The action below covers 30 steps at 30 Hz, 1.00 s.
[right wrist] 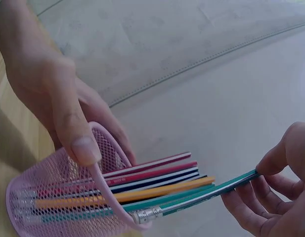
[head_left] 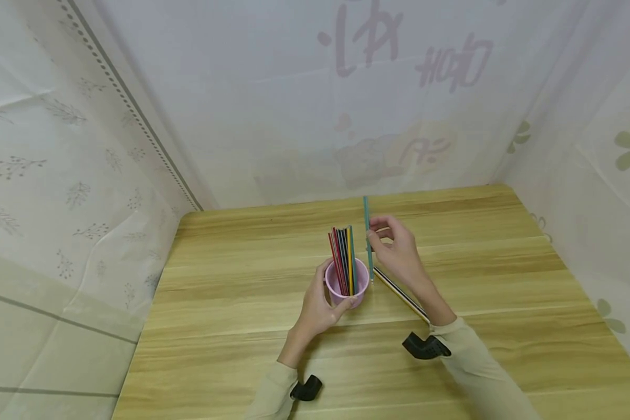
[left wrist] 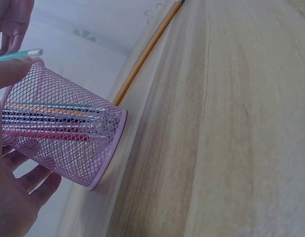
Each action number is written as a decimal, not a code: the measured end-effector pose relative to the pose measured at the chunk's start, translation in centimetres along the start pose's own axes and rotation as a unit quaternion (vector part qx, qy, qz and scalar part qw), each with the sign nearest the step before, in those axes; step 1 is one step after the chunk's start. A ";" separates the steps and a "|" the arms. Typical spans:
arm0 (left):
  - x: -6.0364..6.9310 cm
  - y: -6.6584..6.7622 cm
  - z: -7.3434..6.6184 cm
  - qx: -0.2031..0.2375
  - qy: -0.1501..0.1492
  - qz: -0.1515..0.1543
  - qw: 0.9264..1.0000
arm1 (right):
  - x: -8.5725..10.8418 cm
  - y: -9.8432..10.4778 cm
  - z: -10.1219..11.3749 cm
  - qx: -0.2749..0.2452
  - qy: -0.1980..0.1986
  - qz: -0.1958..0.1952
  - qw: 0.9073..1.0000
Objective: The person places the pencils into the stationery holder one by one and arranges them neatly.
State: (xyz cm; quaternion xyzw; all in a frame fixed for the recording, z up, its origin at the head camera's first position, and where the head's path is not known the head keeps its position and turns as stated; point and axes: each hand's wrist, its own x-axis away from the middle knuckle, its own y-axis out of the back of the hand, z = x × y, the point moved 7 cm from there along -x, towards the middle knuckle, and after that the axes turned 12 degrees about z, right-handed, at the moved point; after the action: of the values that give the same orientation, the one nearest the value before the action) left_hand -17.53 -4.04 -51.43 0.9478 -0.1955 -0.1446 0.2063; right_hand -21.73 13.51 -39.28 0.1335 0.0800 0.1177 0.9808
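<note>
In the head view my left hand (head_left: 315, 304) grips a pink mesh pencil cup (head_left: 364, 286) from the left, thumb along the near side. Several pencils (head_left: 342, 256) lean inside it: red, dark, yellow and green. Between thumb and fingers, my right hand (head_left: 397, 248) pinches a green striped pencil (head_left: 369, 256), held nearly upright just right of the cup. Its silver ferrule end (right wrist: 148, 215) points down, close by the cup's rim in the right wrist view. From the left wrist view, the cup's base (left wrist: 108, 153) appears at the tabletop; whether it touches is unclear.
Yellow and black-and-white pencils (head_left: 401, 294) lie slantwise on the wooden table (head_left: 231, 291), right of the cup and partly under my right wrist. Printed cloth (head_left: 273, 116) hangs behind the table and at both sides.
</note>
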 end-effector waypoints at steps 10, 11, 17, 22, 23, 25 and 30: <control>0.0 0.1 -0.2 0.000 -0.006 0.002 1.000 | -0.8 -2.6 -1.1 -0.026 0.012 0.002 1.000; 0.0 0.0 -0.2 0.001 -0.004 0.005 1.000 | -0.8 -2.9 -1.2 -0.019 0.011 0.002 1.000; 0.0 0.0 -0.2 0.003 -0.008 0.012 1.000 | -0.3 -4.0 -2.2 0.008 0.002 -0.003 1.000; 0.1 -0.1 -0.3 0.000 -0.009 0.016 1.000 | 0.3 -4.5 -3.1 0.032 -0.007 -0.003 0.999; 0.1 -0.1 -0.3 0.001 -0.008 0.017 1.000 | 0.4 -4.6 -3.1 0.038 -0.007 -0.003 0.999; 0.1 -0.1 -0.3 0.003 -0.007 0.018 1.000 | 0.6 -4.7 -3.4 0.047 -0.006 -0.001 0.999; 0.0 0.0 -0.3 -0.001 -0.010 0.015 1.000 | 0.7 -4.7 -4.0 0.059 -0.011 0.004 0.998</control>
State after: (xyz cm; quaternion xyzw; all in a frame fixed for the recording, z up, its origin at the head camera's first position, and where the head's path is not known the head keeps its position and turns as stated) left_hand -17.39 -3.93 -51.18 0.9431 -0.2117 -0.1515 0.2070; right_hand -20.80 10.28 -44.50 0.1925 0.0757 0.1156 0.9715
